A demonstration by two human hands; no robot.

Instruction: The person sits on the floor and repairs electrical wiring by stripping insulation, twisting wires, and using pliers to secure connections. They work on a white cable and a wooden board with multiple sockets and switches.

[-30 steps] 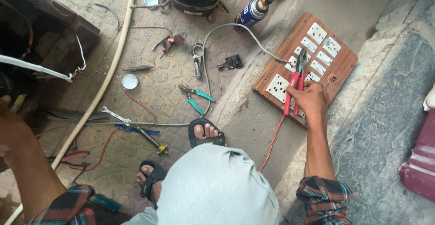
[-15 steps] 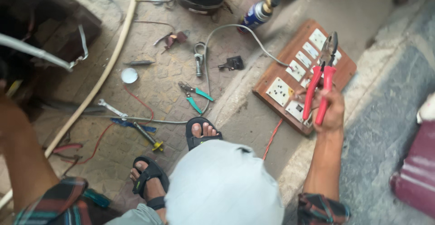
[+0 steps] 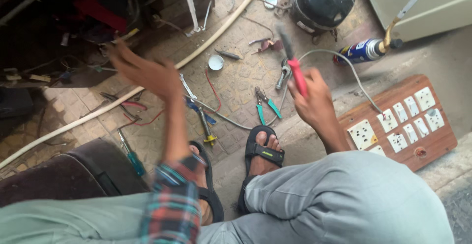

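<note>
Near: grey trouser knees and two feet in black sandals (image 3: 265, 151) on paving. Right hand (image 3: 314, 101) raised above the right foot, fingers closed round red-handled pliers (image 3: 296, 72); the tool sticks up out of the fist, tip blurred, clear of the ground. Left hand (image 3: 142, 72) held up over the paving at left, plaid cuff lower on that arm; fingers look loosely spread and hold nothing, but motion blur makes it hard to tell.

On the ground between the hands: green-handled pliers (image 3: 265, 105), a yellow-tipped screwdriver (image 3: 206, 128), a wrench (image 3: 187, 86) and a red wire. A green-handled screwdriver (image 3: 132, 154) lies by a dark cushion at lower left.

Right of the right hand: wooden switchboard (image 3: 427, 148) with white sockets and switches, flat on the concrete; a grey cable (image 3: 339, 57) runs from it.

Farther: white cap (image 3: 215, 62), long cream hose (image 3: 221, 28) crossing diagonally, blue spray can (image 3: 361, 51), black compressor (image 3: 324, 0) at top. Dark open cabinet with wires at top left.
</note>
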